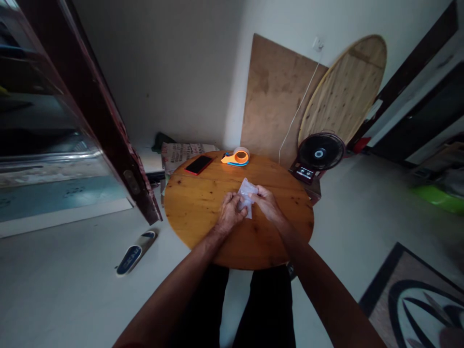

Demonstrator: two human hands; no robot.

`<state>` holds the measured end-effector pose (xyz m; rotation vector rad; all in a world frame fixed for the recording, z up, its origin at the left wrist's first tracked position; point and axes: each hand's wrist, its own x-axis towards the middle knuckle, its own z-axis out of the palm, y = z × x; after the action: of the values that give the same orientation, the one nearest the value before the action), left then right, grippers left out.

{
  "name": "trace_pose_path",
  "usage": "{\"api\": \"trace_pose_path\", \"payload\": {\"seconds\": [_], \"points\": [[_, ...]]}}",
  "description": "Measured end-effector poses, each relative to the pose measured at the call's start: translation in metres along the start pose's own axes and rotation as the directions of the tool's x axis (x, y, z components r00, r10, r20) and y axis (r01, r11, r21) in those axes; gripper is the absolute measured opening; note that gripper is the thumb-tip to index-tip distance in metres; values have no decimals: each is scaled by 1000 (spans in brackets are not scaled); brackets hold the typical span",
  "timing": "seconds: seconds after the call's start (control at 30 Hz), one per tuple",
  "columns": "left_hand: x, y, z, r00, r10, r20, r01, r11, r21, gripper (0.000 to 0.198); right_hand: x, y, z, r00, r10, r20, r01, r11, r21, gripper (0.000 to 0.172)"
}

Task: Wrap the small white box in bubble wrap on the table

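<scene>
Left hand [231,211]: holding the pale packet [247,187]
Right hand [268,203]: pinching its side
Packet: best kept flat, with a soft, even grip

The table [194,205] carries a phone [198,165] and tape dispenser [231,158].

Single head-worn view, wide-angle, facing forward and down, round table [192,203] near centre, wall [181,72] beyond

The plastic [246,187] is pale lilac — the tape dispenser [231,158] orange.
</scene>
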<state>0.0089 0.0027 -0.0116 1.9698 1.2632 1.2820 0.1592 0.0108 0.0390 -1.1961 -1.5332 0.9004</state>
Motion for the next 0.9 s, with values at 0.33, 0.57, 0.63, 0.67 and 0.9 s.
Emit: {"api": "trace_pose_path", "payload": {"seconds": [0.33, 0.57, 0.63, 0.67, 0.9], "points": [[6, -10, 3, 996, -84, -10, 80, 978, -190, 60, -12, 8, 0, 993, -72, 97, 89, 980, -177, 12], [8, -13, 4, 992, -99, 73, 115, 957, -267, 30, -37, 2, 8, 973, -210, 98, 228, 944, -238, 17], [8, -12, 2, 993, -89, 78, 107, 956, -272, 30, -42, 3, 9, 968, -236, 86, 251, 935, -253, 18], [8, -12, 1, 994, -76, 79, 95, 959, -268, 29, -43, 4, 9, 966, -244, 87, 259, 929, -265, 18], [9, -9, -1, 993, -18, 115, 42, 978, -206, 32, -46, 4, 3, 951, -269, 150, 300, 918, -258, 23]]}}
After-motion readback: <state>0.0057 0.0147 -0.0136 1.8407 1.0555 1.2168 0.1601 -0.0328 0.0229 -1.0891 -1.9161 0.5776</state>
